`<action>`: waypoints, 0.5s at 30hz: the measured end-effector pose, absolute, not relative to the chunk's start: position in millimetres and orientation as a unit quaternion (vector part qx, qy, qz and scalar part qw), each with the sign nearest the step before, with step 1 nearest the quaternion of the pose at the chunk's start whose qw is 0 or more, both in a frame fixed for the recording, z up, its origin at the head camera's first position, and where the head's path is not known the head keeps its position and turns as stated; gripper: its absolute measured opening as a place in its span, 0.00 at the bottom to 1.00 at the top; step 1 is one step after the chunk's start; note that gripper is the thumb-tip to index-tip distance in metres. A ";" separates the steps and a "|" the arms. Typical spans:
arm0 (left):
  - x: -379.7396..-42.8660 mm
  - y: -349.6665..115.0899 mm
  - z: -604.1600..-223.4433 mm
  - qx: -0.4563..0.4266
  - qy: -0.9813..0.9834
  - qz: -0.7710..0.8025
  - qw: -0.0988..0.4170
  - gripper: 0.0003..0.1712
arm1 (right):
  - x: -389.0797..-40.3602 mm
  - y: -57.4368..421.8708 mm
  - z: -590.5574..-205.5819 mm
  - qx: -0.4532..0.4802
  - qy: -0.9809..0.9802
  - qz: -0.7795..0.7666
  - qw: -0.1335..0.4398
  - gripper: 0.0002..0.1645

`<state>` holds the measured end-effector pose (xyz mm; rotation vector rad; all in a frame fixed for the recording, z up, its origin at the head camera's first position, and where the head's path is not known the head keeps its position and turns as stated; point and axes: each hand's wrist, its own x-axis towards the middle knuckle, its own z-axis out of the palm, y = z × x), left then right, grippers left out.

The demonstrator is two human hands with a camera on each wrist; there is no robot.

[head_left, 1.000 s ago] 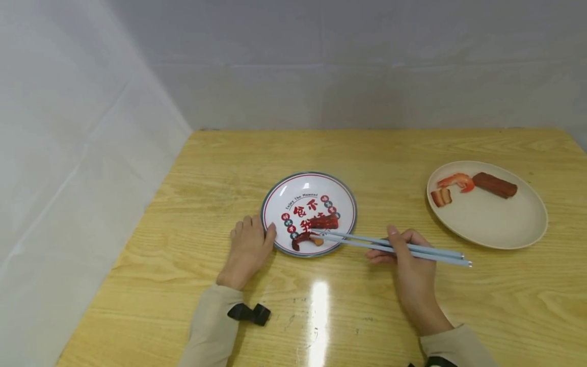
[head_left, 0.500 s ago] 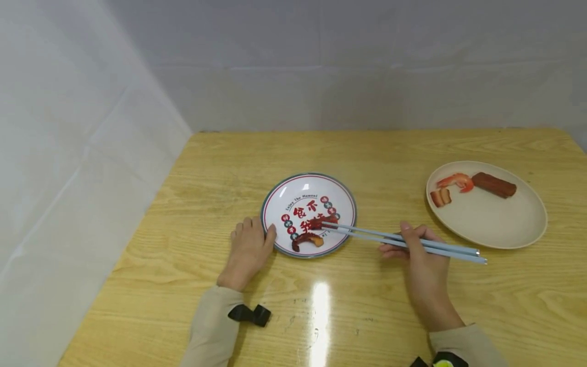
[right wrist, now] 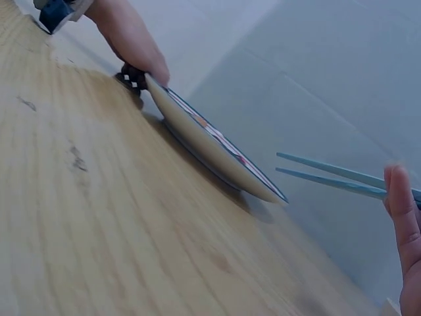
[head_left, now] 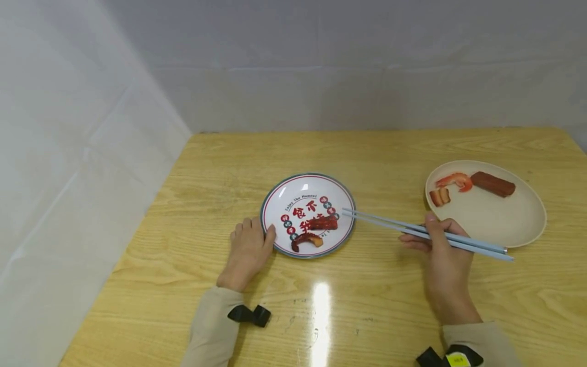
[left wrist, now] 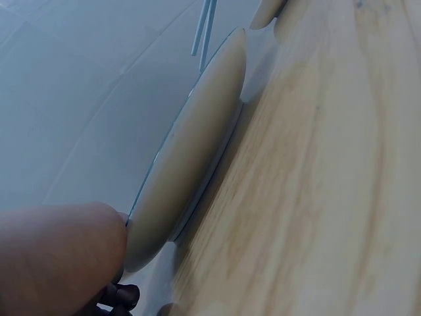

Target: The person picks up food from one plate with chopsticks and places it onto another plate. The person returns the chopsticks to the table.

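My left hand holds the left rim of a round white plate with red and teal edging and printed characters. Its thumb lies on the rim, and the other fingers are partly hidden beside it. On this plate lie a strip of dark red meat and a curved brown-red food piece. My right hand grips a pair of light blue chopsticks. Nothing is between their tips, which hover over the plate's right rim and stand slightly apart in the right wrist view.
A cream oval plate stands at the right, just beyond my right hand. It bears a shrimp, a small striped meat piece and a brown slab. Pale sheeting rises behind the wooden table.
My right hand has moved right, drawing the chopsticks from the two food pieces to the plate's right rim. The red meat strip stays on the plate. My left hand has not moved.
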<state>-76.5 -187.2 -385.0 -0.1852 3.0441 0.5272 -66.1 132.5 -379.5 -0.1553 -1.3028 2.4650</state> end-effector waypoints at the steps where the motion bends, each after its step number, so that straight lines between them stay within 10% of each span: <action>1: -76.3 -187.1 -385.1 -0.060 0.983 0.171 0.024 0.27 | -66.9 134.8 -379.2 -0.059 -0.457 0.870 0.175 0.18; 15: -75.3 -187.4 -385.0 -0.060 0.984 0.167 0.030 0.28 | -78.1 185.6 -371.6 -0.115 -0.334 0.904 0.241 0.18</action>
